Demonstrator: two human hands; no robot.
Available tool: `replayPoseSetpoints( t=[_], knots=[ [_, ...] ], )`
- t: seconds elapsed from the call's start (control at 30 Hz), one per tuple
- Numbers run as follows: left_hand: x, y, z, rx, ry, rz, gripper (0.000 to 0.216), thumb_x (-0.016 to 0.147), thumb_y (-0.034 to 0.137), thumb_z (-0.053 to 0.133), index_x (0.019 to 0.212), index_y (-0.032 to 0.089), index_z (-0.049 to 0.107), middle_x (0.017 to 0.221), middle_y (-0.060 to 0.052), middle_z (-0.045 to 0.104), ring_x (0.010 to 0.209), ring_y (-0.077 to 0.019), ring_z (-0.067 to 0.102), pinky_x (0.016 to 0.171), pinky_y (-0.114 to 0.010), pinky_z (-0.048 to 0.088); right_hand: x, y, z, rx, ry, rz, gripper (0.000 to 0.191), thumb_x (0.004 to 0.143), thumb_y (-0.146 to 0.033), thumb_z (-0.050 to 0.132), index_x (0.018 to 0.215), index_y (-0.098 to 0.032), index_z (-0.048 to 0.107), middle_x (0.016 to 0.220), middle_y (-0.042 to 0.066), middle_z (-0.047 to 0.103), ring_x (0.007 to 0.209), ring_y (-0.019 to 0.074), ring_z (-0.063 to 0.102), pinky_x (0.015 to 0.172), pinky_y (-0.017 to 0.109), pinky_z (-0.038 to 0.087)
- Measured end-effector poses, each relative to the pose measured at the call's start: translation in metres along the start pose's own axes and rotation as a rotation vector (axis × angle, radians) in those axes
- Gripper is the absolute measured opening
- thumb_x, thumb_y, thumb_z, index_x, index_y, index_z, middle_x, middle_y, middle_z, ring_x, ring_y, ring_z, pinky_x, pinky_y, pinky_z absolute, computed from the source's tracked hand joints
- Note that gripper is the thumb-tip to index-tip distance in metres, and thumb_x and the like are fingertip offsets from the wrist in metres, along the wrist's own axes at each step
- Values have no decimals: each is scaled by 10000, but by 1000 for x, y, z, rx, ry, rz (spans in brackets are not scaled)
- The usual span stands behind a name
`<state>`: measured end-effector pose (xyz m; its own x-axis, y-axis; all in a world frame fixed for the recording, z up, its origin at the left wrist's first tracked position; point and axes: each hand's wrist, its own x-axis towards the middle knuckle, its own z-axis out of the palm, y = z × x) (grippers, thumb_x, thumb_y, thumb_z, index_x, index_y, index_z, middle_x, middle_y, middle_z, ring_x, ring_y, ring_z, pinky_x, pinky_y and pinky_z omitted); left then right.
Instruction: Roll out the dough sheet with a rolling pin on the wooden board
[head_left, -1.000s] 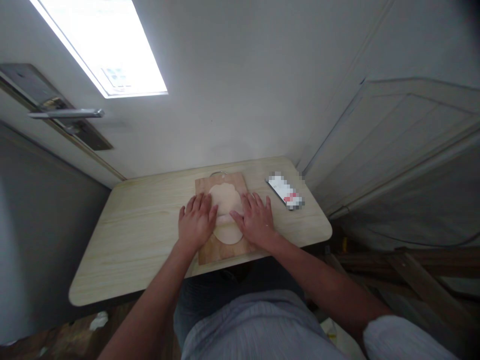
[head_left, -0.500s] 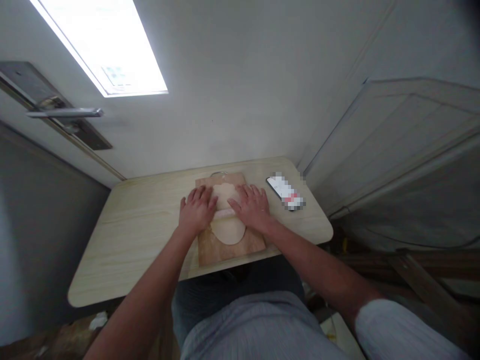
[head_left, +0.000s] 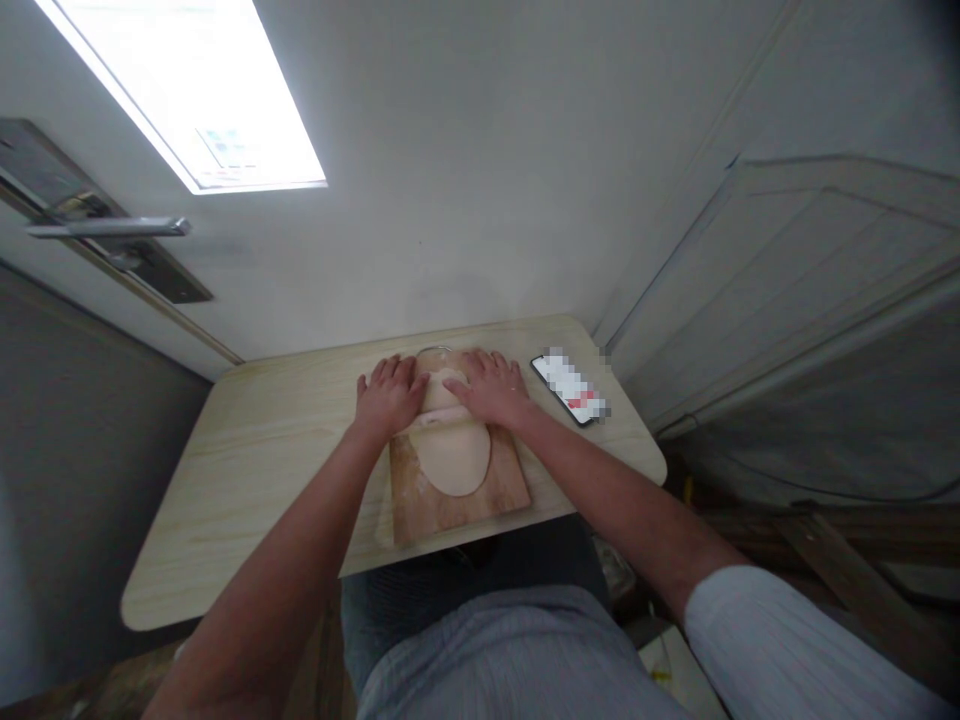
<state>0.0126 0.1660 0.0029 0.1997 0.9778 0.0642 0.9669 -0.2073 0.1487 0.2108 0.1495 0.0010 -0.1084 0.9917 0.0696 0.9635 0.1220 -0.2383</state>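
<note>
A flat oval of pale dough (head_left: 452, 455) lies on a brown wooden board (head_left: 420, 505) near the table's front edge. Across the dough's far end lies a thin pale rolling pin (head_left: 441, 414). My left hand (head_left: 388, 395) presses flat on the pin's left end, fingers stretched forward. On the pin's right end rests my right hand (head_left: 486, 388), palm down and fingers spread. Both arms reach out over the board.
The light wooden table (head_left: 277, 470) stands against a white door with a metal handle (head_left: 105, 228) at the far left. A phone (head_left: 570, 388) lies to the right of the board. Wooden planks (head_left: 825, 540) lie on the floor at the right.
Both hands have pushed the rolling pin away from me, from the dough's middle to its far end. More of the flattened dough now shows on the near side.
</note>
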Motion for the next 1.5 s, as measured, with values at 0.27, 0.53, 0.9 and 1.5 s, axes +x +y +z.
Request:
replayPoseSetpoints(
  t=[0.27,0.53,0.9,1.5],
  knots=[
    [-9,5,-2,26,18,45,588,1025,523,246,1487,219,447,1540,-159,476,1435,-311,395,1118,-590,366,-13,0,-1,-11,-39,-3,707,992,-685,331,1514,-219,434,1617,127,368,1444,406,350,1139,663,255],
    [-38,18,-1,25,4,38,621,1027,551,216,1503,216,431,1616,-138,381,1481,-339,334,1145,-588,334,-51,0,-5,-14,28,9,685,1000,-659,358,1519,-217,431,1604,122,394,1432,388,366,1150,599,266],
    [-73,27,-3,39,63,47,616,1029,535,224,1517,213,417,1625,-124,371,1482,-319,340,1157,-577,329,-85,-5,-3,-20,100,3,639,1020,-604,361,1523,-215,426,1578,116,436,1443,349,356,1181,582,206],
    [-133,57,-4,-30,295,-73,506,1041,440,291,1426,207,523,1494,-143,549,1422,-320,436,1199,-664,183,-157,-11,7,-8,213,-27,581,1048,-512,354,1503,-165,452,1558,153,458,1479,335,325,1190,649,153]
  ],
)
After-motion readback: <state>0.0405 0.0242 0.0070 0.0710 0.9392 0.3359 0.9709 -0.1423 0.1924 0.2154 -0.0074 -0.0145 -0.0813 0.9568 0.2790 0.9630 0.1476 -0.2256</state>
